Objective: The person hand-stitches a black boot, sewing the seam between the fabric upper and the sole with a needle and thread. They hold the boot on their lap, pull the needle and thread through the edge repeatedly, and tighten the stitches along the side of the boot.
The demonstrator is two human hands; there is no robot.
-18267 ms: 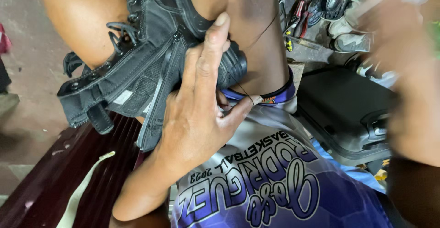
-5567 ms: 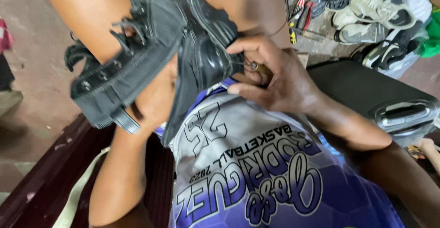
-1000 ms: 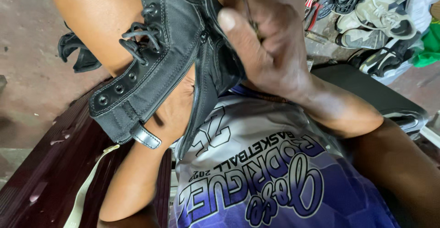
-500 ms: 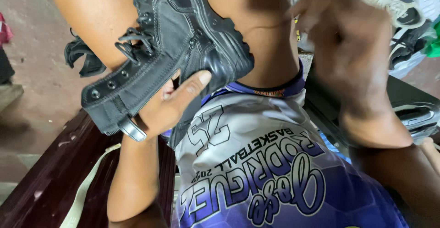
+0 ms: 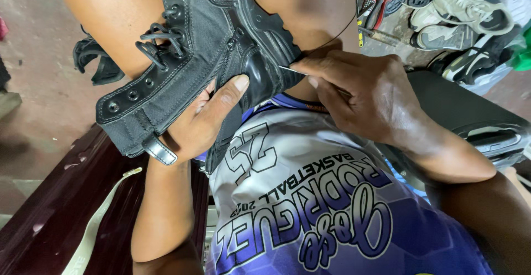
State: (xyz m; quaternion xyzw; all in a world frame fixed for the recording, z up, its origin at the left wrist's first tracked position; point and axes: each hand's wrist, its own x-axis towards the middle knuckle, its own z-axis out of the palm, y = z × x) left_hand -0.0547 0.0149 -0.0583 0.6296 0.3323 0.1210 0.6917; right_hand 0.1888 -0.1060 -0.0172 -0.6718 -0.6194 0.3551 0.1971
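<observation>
One big black boot (image 5: 188,65) rests on the knees, at about 11 o'clock. Left hand (image 5: 202,117) wraps around it. Right hand (image 5: 365,95) pinches a thin needle (image 5: 293,71) at 1 o'clock. Best to hold the boot steady and push slowly.

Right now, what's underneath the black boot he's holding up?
Under the black boot the left hand supports it, thumb against the side. Below are a bare knee and a purple and white jersey. The left palm and the boot's sole stay covered.
</observation>
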